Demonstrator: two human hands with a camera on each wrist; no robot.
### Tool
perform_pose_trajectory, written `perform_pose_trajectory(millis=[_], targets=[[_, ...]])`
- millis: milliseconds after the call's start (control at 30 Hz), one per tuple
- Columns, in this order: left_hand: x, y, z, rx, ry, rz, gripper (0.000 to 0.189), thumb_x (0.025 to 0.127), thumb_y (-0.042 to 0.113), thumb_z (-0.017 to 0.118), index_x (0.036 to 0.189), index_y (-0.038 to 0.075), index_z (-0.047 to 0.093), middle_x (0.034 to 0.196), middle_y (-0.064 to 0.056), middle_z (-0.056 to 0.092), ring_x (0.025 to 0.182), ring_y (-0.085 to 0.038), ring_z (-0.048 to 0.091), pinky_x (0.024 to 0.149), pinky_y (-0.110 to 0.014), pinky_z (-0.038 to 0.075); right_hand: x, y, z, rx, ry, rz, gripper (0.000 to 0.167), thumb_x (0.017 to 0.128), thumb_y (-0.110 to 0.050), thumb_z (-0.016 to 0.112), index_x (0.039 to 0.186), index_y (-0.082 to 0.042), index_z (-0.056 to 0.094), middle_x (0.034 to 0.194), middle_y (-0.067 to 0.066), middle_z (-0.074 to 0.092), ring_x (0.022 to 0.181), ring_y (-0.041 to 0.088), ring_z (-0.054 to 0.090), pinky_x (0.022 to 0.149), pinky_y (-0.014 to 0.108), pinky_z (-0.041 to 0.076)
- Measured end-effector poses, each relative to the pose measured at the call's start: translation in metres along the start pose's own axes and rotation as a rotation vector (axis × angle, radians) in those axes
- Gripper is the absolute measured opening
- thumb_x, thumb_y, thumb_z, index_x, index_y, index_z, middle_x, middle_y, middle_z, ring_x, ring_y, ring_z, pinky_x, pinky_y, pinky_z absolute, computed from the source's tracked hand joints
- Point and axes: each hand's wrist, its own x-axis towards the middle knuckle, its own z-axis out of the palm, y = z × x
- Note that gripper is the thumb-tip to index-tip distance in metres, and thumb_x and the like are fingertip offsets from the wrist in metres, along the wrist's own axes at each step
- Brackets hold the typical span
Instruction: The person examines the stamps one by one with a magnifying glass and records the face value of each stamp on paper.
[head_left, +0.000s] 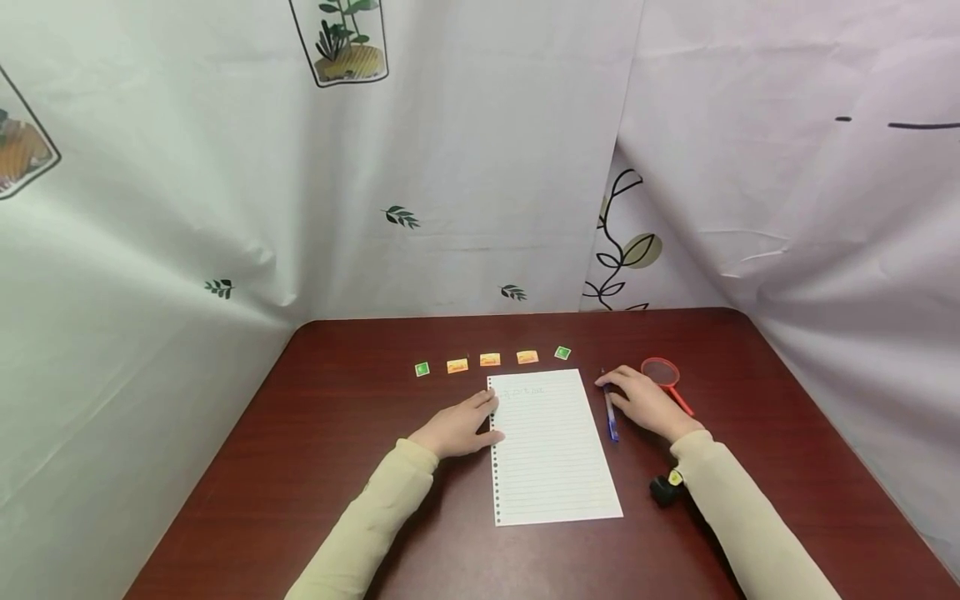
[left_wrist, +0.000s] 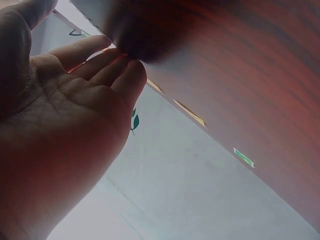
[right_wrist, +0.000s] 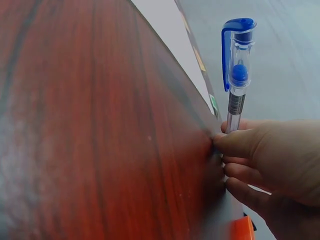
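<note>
We saw the left hand [head_left: 459, 428] resting, fingers extended and grasping nothing, on the punched left edge of a white lined paper sheet [head_left: 551, 467]. Just beyond the sheet's right edge, we saw the right hand [head_left: 648, 403] pinching a slim clear-plastic pen with a blue clip [right_wrist: 236, 105], near a red-rimmed round magnifying glass [head_left: 661, 372].

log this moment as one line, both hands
left hand: rests on lined paper | right hand: pinches blue pen | red magnifier: beside right hand
</note>
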Motion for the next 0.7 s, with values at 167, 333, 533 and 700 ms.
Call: perform_pose_trajectory(millis=[167, 333, 533, 700], targets=[[0.0000, 0.0003, -0.0002, 0.001, 0.004, 0.004, 0.071, 0.099, 0.043, 0.062, 0.154, 0.004, 0.041, 0.162, -0.012, 0.033, 0.148, -0.024, 0.033, 0.110, -0.044, 0.040, 0.0006, -0.0008, 0.0002, -0.005, -0.005, 0.006, 0.028, 0.094, 0.001, 0.063, 0.121, -0.005, 0.070, 0.121, 0.019, 0.060, 0.115, 0.037, 0.060, 0.096, 0.055, 0.049], [0.0001, 0.0004, 0.0001, 0.006, 0.010, 0.011, 0.070, 0.100, 0.043, 0.062, 0.154, 0.004, 0.041, 0.162, -0.012, 0.033, 0.148, -0.024, 0.033, 0.111, -0.044, 0.040, 0.0003, -0.0019, -0.0003, -0.012, -0.016, 0.009, 0.027, 0.095, 0.000, 0.063, 0.121, -0.004, 0.070, 0.122, 0.019, 0.059, 0.116, 0.038, 0.060, 0.096, 0.055, 0.049], [-0.0003, 0.0003, -0.0001, 0.006, 0.007, 0.005, 0.070, 0.100, 0.044, 0.061, 0.154, 0.004, 0.040, 0.162, -0.012, 0.033, 0.148, -0.024, 0.033, 0.110, -0.044, 0.040, -0.0003, -0.0058, -0.0020, 0.004, -0.024, 0.013, 0.027, 0.096, 0.001, 0.060, 0.121, -0.002, 0.070, 0.121, 0.020, 0.058, 0.115, 0.038, 0.059, 0.096, 0.056, 0.049], [-0.0024, 0.0022, -0.0030, 0.001, 0.007, 0.008, 0.070, 0.100, 0.043, 0.061, 0.153, 0.003, 0.041, 0.162, -0.012, 0.033, 0.148, -0.025, 0.033, 0.110, -0.045, 0.041, -0.0001, -0.0064, -0.0010, 0.002, -0.016, 0.007, 0.028, 0.095, 0.003, 0.057, 0.119, -0.001, 0.070, 0.118, 0.019, 0.059, 0.111, 0.036, 0.060, 0.093, 0.053, 0.050]])
